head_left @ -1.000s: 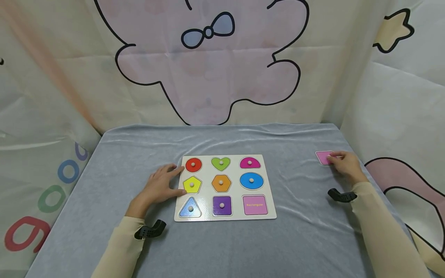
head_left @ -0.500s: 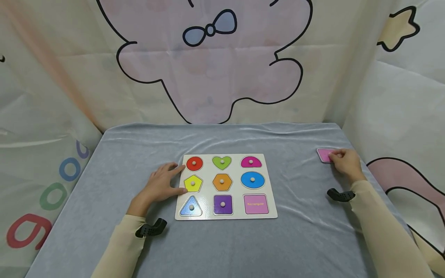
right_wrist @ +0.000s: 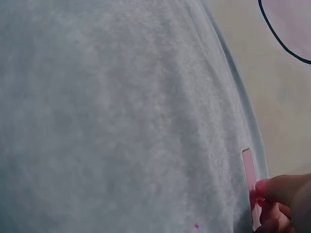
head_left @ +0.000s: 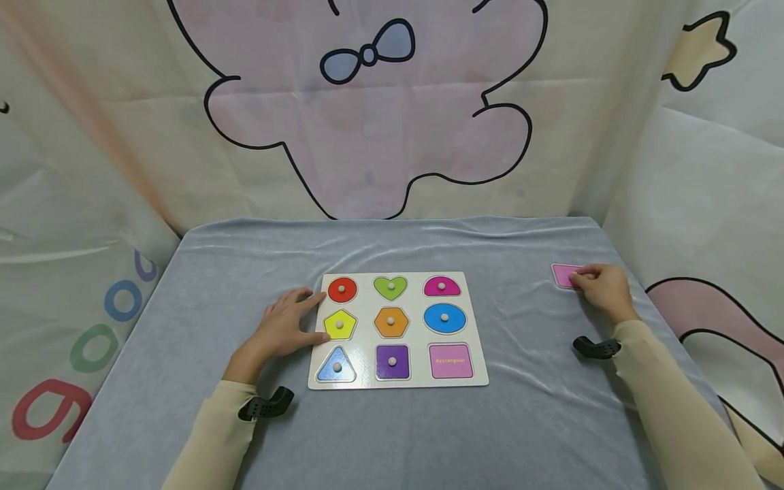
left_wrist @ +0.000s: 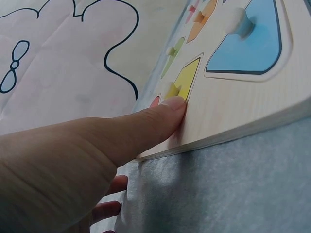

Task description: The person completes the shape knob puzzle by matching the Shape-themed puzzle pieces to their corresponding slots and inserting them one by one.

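On the right of the head view, my right hand (head_left: 606, 292) pinches a pink rectangle puzzle piece (head_left: 561, 275). In the right wrist view that pink piece (right_wrist: 248, 167) shows nearly edge-on at the fingertips. Its knob is mostly hidden by the fingers. A white shape puzzle board (head_left: 361, 350) lies mid-table. My left hand (head_left: 278, 327) rests at its left edge, fingers spread. The thumb tip touches the board beside the yellow pentagon (left_wrist: 187, 80). The pink slot (head_left: 451, 371) at the board's near right corner bears the word "Rectangular".
Knobbed pieces fill the other board places, among them a red circle (head_left: 341, 290), a blue oval (head_left: 445, 318) and a purple square (head_left: 392, 371). A grey cloth (head_left: 520, 422) covers the table. Printed curtains (head_left: 367, 136) stand behind and at both sides.
My right hand has shifted slightly left with the pink rectangle piece. The left hand has kept its place on the board.
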Demonstrator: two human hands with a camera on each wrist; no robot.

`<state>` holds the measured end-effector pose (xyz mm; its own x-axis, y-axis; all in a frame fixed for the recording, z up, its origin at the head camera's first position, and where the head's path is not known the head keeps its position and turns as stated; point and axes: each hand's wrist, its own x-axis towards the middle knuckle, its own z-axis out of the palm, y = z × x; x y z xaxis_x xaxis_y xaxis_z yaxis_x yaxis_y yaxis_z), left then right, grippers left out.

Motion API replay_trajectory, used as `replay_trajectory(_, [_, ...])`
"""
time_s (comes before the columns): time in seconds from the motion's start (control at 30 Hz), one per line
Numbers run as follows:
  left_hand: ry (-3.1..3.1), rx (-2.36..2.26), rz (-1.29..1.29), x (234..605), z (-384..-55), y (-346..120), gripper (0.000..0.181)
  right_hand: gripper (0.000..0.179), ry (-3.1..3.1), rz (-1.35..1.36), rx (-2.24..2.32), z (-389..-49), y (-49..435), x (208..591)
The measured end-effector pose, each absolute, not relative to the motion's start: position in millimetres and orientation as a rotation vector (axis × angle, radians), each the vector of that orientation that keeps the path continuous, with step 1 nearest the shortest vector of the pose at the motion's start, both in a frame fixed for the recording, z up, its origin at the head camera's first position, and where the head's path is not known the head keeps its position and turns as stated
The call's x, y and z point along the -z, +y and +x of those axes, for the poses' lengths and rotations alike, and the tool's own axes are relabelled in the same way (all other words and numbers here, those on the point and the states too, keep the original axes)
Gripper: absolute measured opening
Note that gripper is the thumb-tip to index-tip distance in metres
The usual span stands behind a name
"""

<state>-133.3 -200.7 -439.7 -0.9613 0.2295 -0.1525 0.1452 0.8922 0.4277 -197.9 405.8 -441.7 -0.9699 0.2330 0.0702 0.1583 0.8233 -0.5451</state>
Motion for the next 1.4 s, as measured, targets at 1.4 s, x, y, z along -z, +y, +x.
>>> replay_trajectory(1.4, [2.87,-0.61,0.308,439.6,-132.7,-200.8,0.087,0.029,-2.837,-0.012,-0.723,-170.4,356.3,424.5])
